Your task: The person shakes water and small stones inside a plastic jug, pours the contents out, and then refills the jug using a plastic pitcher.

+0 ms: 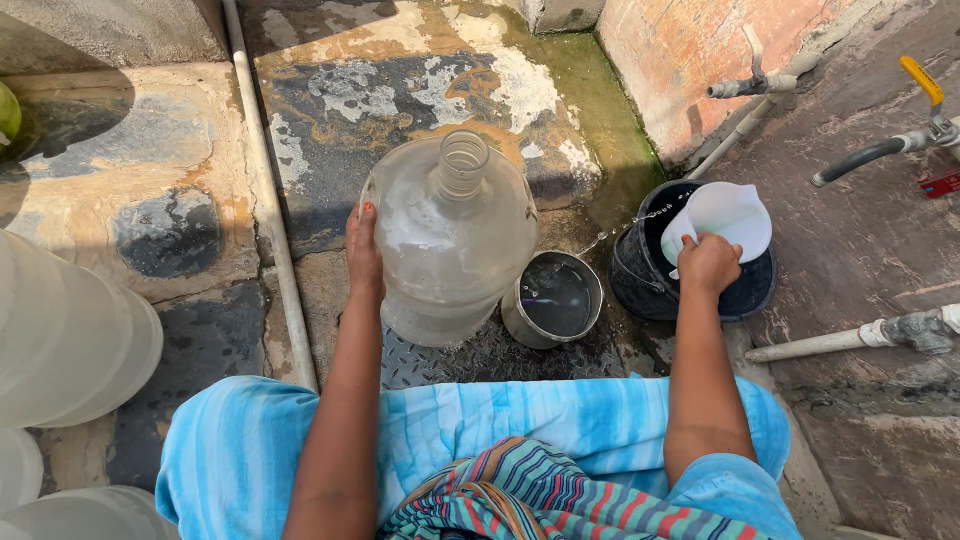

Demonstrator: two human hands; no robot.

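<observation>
A cloudy clear water jug, a grey steel pot, a black bucket, a white mug, a yellow tap handle, and blue-and-white striped cloth.
</observation>
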